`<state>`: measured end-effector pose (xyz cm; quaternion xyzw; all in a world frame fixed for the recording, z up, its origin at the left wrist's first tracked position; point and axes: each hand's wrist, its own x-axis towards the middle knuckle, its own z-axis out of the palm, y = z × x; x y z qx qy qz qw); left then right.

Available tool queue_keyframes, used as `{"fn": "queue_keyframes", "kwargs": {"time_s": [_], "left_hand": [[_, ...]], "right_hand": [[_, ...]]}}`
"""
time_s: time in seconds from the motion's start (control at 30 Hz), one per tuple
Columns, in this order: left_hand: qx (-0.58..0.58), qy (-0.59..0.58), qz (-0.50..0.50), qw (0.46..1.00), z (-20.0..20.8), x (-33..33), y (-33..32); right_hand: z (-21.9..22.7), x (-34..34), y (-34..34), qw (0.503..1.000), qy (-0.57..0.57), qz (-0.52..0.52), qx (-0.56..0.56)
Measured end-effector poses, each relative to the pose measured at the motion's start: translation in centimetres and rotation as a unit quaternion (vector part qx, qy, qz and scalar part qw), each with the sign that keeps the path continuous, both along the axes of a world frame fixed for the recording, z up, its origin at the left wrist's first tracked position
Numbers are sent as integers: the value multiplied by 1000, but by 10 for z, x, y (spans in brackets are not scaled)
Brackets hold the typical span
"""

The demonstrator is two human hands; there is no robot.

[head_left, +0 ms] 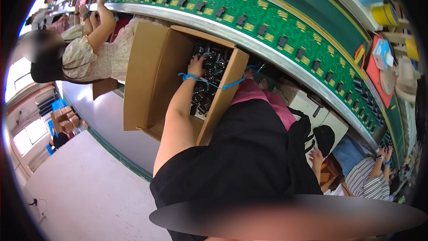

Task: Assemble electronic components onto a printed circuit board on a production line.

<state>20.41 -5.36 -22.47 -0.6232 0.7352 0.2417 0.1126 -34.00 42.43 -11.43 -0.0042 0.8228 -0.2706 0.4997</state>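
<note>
My left hand (196,66) reaches down into an open cardboard box (154,62), its fingers closed around a black part with a round top. Many similar black parts (217,62) fill the box around it, partly hidden by the hand. A blue coiled cord (232,82) runs from the band on my left wrist across the box's flap. My right hand (316,156) is low at my right side, fingers apart and nothing visible in them, close to a black cap-like thing (324,140).
Green circuit boards (249,13) with black components line the metal-edged conveyor (285,40) ahead. A co-worker (96,53) works at the left, another in stripes (368,180) at the right. Tape rolls (384,14) and a tissue pack (382,52) sit on the far right side.
</note>
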Motion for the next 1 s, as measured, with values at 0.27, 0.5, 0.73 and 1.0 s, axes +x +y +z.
{"fn": "queue_keyframes", "kwargs": {"time_s": [0.27,0.5,0.73,1.0], "left_hand": [[-31,-43,-222,974,14,-5,-42],[-116,104,-147,977,1,19,-42],[-8,2,-200,980,-7,36,-55],[61,-1,-343,937,-14,28,-79]], "right_hand": [[60,11,-143,986,4,164,5],[50,26,-172,972,-23,235,21],[40,24,-177,963,-26,266,19],[41,24,-198,968,-7,245,44]]}}
